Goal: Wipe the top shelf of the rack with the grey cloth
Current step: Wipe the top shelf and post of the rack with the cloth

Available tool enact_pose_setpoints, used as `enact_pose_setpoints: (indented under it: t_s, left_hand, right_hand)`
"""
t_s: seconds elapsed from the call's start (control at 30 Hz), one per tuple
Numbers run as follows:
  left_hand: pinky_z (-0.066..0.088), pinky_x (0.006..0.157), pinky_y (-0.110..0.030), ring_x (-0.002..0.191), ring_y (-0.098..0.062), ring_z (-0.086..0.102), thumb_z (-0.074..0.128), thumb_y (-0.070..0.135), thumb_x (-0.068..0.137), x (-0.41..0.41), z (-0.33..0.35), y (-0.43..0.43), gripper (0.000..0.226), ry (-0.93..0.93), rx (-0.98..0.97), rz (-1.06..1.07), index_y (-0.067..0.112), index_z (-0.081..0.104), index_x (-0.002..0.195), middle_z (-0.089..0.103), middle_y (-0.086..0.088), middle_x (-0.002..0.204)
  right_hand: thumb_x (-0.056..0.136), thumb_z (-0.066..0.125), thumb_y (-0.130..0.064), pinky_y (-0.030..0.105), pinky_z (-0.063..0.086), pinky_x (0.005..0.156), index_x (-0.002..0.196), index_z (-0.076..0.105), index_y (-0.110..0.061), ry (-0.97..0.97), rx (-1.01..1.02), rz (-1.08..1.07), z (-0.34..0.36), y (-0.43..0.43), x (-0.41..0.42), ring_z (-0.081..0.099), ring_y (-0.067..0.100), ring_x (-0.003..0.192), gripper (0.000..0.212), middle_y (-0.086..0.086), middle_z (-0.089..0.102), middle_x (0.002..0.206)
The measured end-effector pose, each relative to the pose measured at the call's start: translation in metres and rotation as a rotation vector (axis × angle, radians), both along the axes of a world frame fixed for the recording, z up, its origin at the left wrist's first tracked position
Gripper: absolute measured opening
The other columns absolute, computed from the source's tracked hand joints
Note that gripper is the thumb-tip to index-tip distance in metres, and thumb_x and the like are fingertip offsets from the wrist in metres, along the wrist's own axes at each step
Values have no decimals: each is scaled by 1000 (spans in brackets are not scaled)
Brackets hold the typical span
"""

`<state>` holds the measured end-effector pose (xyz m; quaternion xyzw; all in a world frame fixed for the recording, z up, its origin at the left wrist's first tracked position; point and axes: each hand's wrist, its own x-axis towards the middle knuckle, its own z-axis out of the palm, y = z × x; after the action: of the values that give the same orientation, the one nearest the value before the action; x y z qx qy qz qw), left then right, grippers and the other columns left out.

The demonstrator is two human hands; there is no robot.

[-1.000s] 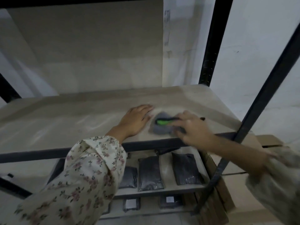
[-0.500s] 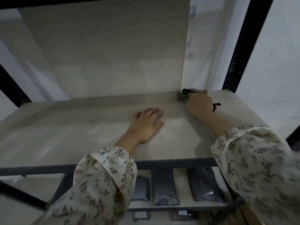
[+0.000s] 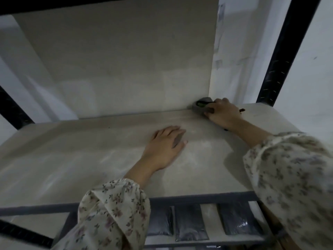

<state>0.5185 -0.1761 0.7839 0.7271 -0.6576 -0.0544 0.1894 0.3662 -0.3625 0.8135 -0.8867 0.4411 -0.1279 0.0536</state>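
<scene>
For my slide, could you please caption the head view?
Right hand presses grey cloth into top shelf's back corner; left hand rests flat.

Pale top shelf (image 3: 90, 159) is looking smooth and faintly glossy; grey cloth (image 3: 199, 108) soft, matt; rack post (image 3: 281, 51) dark matt metal.

Two hands are on the top shelf (image 3: 90, 159): the left hand (image 3: 164, 148) flat, the right hand (image 3: 223, 112) further back. One grey cloth (image 3: 199, 108) sits under the right hand's fingertips. Below the left hand's wrist, on the lower shelf (image 3: 209, 219), lie three dark packets (image 3: 189, 224), possibly more hidden by the sleeves. Two black uprights (image 3: 281, 51) show, one beyond each hand.
</scene>
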Motion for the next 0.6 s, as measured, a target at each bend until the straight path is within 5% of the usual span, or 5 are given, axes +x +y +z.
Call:
enact_pose_setpoints:
  t_s: [0.13,0.3,0.43,0.6]
  left_hand:
    - [19,112,-28,134,-13,32,37,45,96,-2,0,-1,45,6,-18,9,32,37,138,36,10,147]
    - [24,107,-25,129,-14,38,39,42,96,4,5,10,37,63,-4,-65,32,44,131,42,6,141]
    - [11,114,-25,138,-4,22,31,48,96,22,6,32,42,5,53,-89,41,33,138,27,15,150]
    - [10,112,-21,138,-5,23,31,51,96,26,1,39,46,-10,23,-39,37,34,139,28,15,150]
  right_hand:
    - [92,44,-32,40,39,92,119,59,-28,-15,-49,174,-4,37,-4,44,29,113,31,7,54,122]
    - [88,56,-20,28,36,77,103,67,-13,-124,383,358,22,54,-12,56,23,98,20,4,63,102]
    - [90,54,-28,36,44,89,110,65,-19,-98,241,211,38,5,9,56,25,100,24,8,64,112]
    - [85,54,-25,34,50,69,92,69,-30,-78,123,214,9,0,33,59,25,92,17,2,63,99]
